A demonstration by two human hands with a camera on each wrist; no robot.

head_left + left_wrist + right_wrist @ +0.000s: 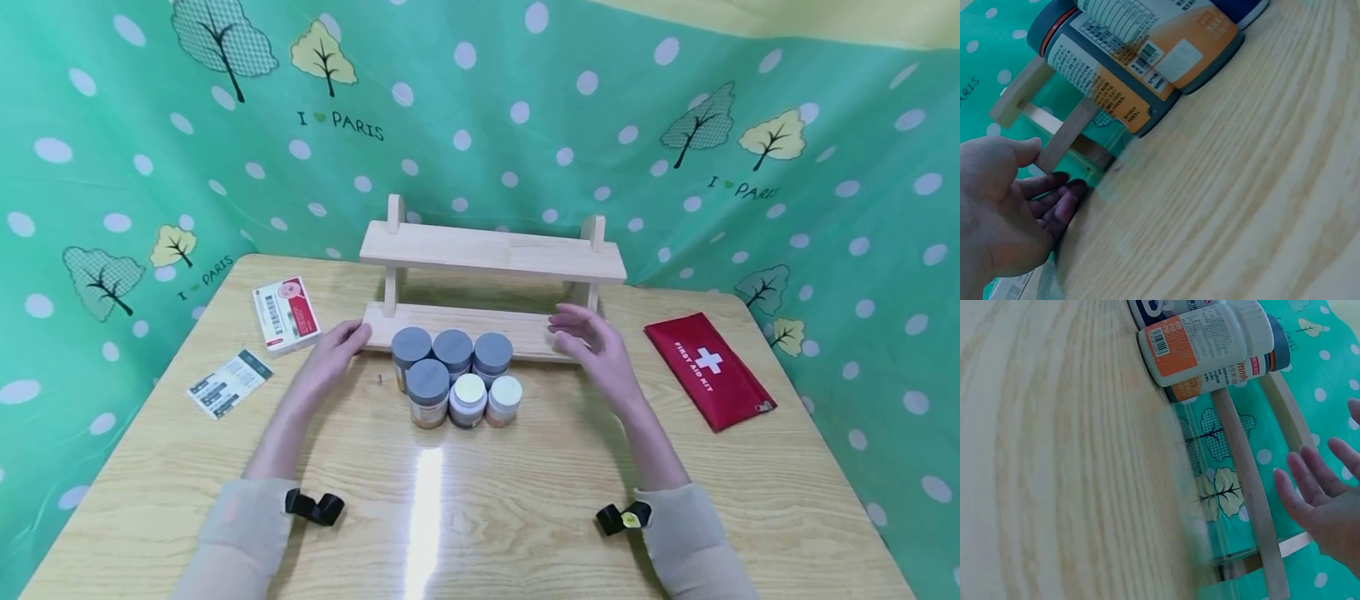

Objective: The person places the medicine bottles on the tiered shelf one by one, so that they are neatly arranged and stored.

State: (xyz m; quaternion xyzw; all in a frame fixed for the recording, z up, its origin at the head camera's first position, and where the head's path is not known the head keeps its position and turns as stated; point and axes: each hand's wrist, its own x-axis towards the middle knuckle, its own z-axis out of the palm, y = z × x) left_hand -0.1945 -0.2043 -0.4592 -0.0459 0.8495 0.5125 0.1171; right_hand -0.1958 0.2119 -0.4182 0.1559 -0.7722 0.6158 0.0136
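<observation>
A two-tier wooden shelf (487, 252) stands at the back of the table. My left hand (335, 350) grips the left end of its lower board (1067, 136), thumb on the near side and fingers curled below. Over that board's right end, my right hand (597, 354) has its fingers spread and holds nothing; in the right wrist view they are apart from the board (1250, 494). Several bottles stand grouped before the shelf, among them a grey-lidded bottle (428, 396), a white-capped bottle (504, 400) and a cream-capped bottle (467, 400).
Left of the shelf lie a red and white medicine box (287, 314) and a printed card or packet (229, 384). A red first aid pouch (710, 371) lies at the right. Green patterned cloth (480, 108) hangs around the wooden table (525, 517).
</observation>
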